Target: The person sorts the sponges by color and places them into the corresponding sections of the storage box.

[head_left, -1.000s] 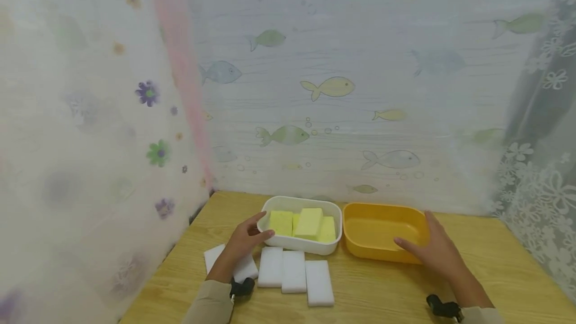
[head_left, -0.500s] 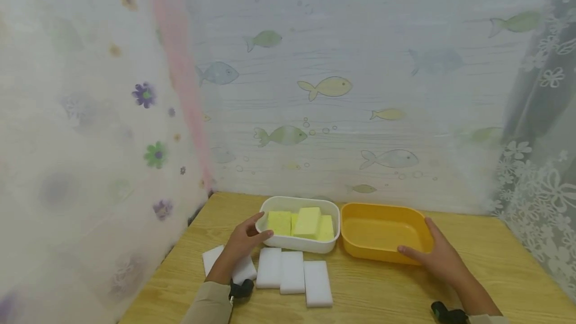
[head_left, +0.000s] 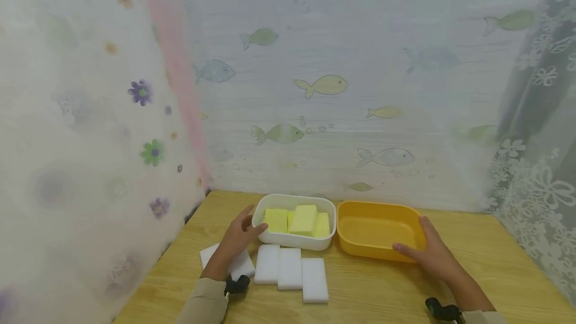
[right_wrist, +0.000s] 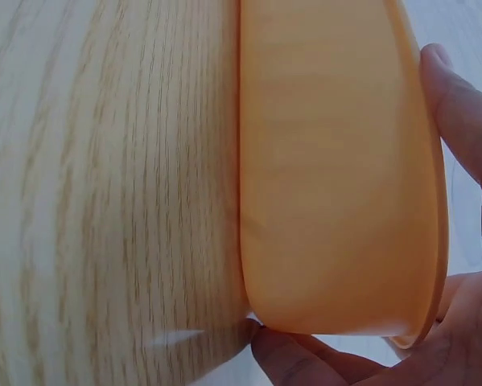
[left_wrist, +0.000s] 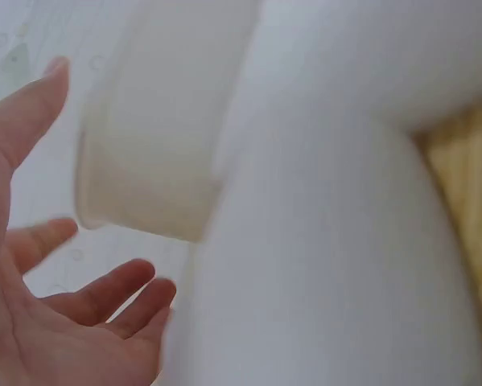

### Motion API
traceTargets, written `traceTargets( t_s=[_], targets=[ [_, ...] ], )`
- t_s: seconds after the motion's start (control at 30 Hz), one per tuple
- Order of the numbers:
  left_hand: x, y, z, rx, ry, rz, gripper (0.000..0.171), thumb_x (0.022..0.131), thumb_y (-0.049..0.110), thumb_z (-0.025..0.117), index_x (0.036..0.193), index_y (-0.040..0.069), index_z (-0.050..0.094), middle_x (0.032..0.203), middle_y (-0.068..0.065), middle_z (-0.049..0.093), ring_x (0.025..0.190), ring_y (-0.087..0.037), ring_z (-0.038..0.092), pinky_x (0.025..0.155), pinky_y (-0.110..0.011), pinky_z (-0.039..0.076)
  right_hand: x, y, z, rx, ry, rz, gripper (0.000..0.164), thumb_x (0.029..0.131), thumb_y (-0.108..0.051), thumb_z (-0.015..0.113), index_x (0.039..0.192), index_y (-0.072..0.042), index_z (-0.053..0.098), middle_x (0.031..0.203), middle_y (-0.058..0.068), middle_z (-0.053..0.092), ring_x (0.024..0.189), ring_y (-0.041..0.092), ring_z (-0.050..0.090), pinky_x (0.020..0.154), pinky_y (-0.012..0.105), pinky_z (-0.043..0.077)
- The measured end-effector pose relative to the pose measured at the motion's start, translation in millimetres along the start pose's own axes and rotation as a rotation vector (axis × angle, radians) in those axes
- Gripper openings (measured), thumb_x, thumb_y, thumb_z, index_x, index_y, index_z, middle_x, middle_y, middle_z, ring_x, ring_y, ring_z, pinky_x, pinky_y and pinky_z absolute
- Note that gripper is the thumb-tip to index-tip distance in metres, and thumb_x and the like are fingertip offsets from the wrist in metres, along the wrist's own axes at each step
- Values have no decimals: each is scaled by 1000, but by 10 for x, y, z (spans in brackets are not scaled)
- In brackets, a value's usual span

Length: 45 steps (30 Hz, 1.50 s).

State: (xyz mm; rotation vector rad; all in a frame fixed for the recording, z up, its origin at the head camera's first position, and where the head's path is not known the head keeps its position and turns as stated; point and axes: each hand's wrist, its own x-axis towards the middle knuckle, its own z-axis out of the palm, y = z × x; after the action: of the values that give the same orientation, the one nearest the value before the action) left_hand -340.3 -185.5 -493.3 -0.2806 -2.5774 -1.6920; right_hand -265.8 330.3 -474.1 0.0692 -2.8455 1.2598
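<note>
A white tub [head_left: 294, 241] holds several yellow sponge blocks [head_left: 304, 220], one leaning on top of the others. At its left end is my left hand [head_left: 238, 236], thumb close to the front rim. In the left wrist view the fingers are spread and the thumb [left_wrist: 27, 112] stands apart from the tub's wall. To the right stands an orange tub [head_left: 380, 250] with nothing in it. My right hand [head_left: 434, 254] grips its right end, thumb at the rim and fingers round the corner, as the right wrist view shows.
Several white sponge blocks [head_left: 289, 269] lie in front of the white tub, some partly hidden under the left forearm. The wooden table [head_left: 369, 294] runs back to a curtain [head_left: 342, 139] printed with fish. Another curtain [head_left: 94, 164] with flowers hangs at left.
The left hand's fingers have drawn slightly back from the white tub's left rim. My right hand has settled closer round the orange tub's end. The view has shifted a little; the blocks look unmoved.
</note>
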Motion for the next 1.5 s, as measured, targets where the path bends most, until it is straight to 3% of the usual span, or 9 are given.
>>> traceTargets(
  t_s=[0.1, 0.17, 0.37, 0.6, 0.73, 1.0, 1.23, 1.5],
  targets=[
    [-28, 81, -97, 48, 33, -15, 87, 94, 53, 72, 164, 22, 29, 163, -18, 40, 152, -44, 34, 117, -63, 36, 10, -1, 8, -9, -6, 1, 124, 92, -51, 76, 163, 3, -11, 166, 34, -16, 149, 64, -3, 111, 82, 12],
    [-67, 133, -202, 107, 26, -24, 86, 94, 56, 71, 163, 22, 32, 165, -16, 37, 153, -44, 30, 117, -67, 33, 13, -1, 5, -16, -12, 6, 124, 92, -51, 75, 163, 3, -11, 166, 34, -17, 149, 64, -4, 111, 83, 12],
    [-273, 149, -627, 379, -56, -25, 89, 93, 59, 70, 160, 10, 37, 162, -19, 42, 147, -47, 39, 109, -66, 43, -13, 3, -17, -7, -15, 12, 126, 92, -50, 75, 161, 4, -15, 165, 35, -19, 149, 64, -5, 112, 81, 10],
    [-583, -76, -977, 457, -167, -84, 107, 84, 53, 83, 161, 1, 30, 162, -27, 36, 144, -53, 38, 108, -68, 42, -29, 27, -53, 14, -15, 15, 130, 93, -51, 74, 158, 1, -27, 164, 36, -21, 149, 64, -7, 113, 81, 9],
    [-724, -144, -1035, 456, -207, -72, 121, 76, 48, 91, 162, -4, 23, 162, -35, 30, 145, -57, 34, 109, -70, 39, -31, 41, -43, 29, -23, 24, 130, 94, -49, 74, 158, 0, -27, 164, 36, -22, 149, 64, -8, 113, 81, 9],
    [-882, -282, -1088, 493, -176, -52, 128, 66, 43, 98, 157, -13, 27, 151, -36, 45, 143, -58, 36, 113, -70, 34, -4, 58, 41, 50, -19, 23, 131, 92, -49, 76, 159, -1, -26, 165, 36, -19, 150, 63, -5, 114, 80, 9],
    [-915, -346, -1134, 483, -192, -51, 123, 66, 42, 98, 152, -16, 32, 155, -38, 39, 144, -59, 32, 114, -70, 33, 5, 23, 17, 43, -17, 14, 132, 92, -50, 76, 159, 0, -26, 165, 37, -19, 150, 63, -5, 114, 80, 10],
    [-923, -303, -1160, 472, -209, -38, 114, 69, 39, 97, 151, -14, 39, 154, -37, 41, 143, -58, 36, 113, -67, 36, 4, 17, 13, 45, -29, 23, 131, 92, -49, 76, 159, 1, -24, 165, 36, -19, 150, 63, -5, 114, 80, 10]
  ],
)
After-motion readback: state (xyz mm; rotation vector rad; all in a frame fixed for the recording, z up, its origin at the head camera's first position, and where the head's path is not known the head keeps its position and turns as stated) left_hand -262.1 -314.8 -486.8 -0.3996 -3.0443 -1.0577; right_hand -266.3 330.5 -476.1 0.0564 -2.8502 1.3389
